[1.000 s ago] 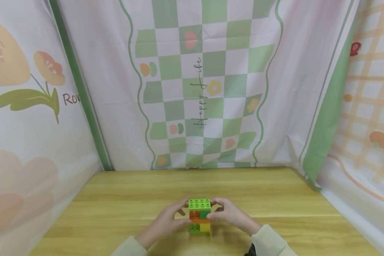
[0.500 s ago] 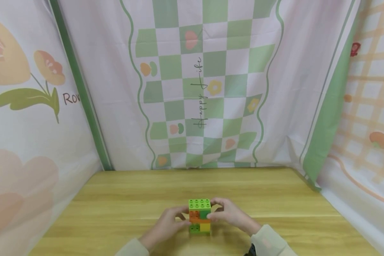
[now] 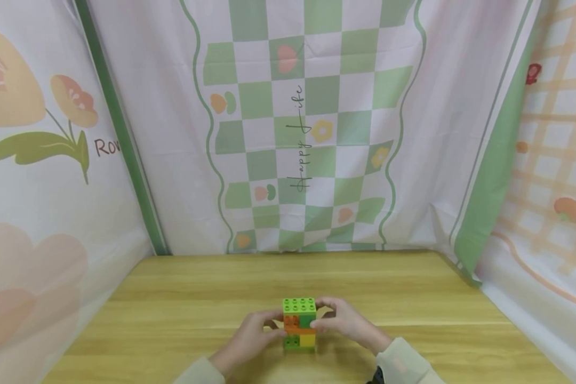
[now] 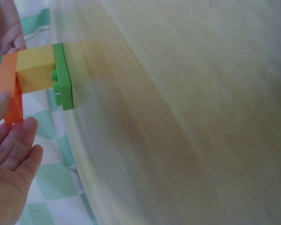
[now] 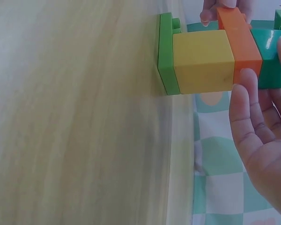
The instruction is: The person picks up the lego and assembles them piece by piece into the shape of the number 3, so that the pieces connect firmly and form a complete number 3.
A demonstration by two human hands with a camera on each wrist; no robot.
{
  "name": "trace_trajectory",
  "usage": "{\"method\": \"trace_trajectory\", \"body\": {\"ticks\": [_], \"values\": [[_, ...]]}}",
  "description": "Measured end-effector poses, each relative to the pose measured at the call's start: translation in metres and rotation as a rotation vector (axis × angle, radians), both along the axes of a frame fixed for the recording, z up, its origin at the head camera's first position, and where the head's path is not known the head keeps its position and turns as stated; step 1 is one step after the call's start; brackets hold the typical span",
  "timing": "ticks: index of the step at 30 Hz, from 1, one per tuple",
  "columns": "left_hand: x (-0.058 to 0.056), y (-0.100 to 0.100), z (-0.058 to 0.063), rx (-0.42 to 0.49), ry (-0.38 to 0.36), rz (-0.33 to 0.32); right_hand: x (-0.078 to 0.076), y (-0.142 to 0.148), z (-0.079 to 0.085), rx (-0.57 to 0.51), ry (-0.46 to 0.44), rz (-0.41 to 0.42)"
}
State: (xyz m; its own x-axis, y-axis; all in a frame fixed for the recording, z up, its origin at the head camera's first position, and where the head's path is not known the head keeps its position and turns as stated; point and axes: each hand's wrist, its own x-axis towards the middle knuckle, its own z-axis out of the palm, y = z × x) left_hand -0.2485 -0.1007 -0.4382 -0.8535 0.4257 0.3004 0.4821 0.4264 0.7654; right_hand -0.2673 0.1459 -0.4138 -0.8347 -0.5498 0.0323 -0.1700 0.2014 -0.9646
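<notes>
A stack of toy building bricks stands upright on the table between my two hands. Its base is a thin green plate [image 4: 63, 79], which bears a yellow brick [image 5: 203, 63] on the right side. Above lies an orange brick [image 5: 241, 44], then a dark green brick [image 5: 271, 56]. A bright green studded brick [image 3: 299, 305] tops the stack. My left hand [image 3: 252, 338] pinches the stack's left side at the orange level, thumb in front and fingers behind. From the right, my right hand [image 3: 343, 322] holds the stack, its thumb on the dark green brick.
The wooden tabletop [image 3: 187, 298] extends around the stack. Behind it hangs a green-and-white checked curtain [image 3: 317, 160], with patterned cloth [image 3: 29, 192] at the left and plaid cloth [image 3: 552, 176] at the right. A black item [image 3: 377, 375] sits at the right cuff.
My left index finger has come down from near the stack's top to its left side, and the left hand has settled slightly lower. The right hand and the stack stay put.
</notes>
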Motion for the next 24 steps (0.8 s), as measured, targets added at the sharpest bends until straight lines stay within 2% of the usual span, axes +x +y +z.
{"method": "trace_trajectory", "body": {"ticks": [9,18,24], "values": [[-0.003,-0.001,-0.002,0.004,0.036,-0.001,-0.007,-0.002,0.004,0.047,-0.005,-0.031],[-0.007,-0.003,0.003,0.013,-0.08,0.034,-0.017,-0.006,0.008,0.068,-0.014,-0.052],[-0.011,-0.004,0.003,0.086,-0.169,0.037,-0.022,-0.011,0.007,0.088,-0.009,-0.092]]}}
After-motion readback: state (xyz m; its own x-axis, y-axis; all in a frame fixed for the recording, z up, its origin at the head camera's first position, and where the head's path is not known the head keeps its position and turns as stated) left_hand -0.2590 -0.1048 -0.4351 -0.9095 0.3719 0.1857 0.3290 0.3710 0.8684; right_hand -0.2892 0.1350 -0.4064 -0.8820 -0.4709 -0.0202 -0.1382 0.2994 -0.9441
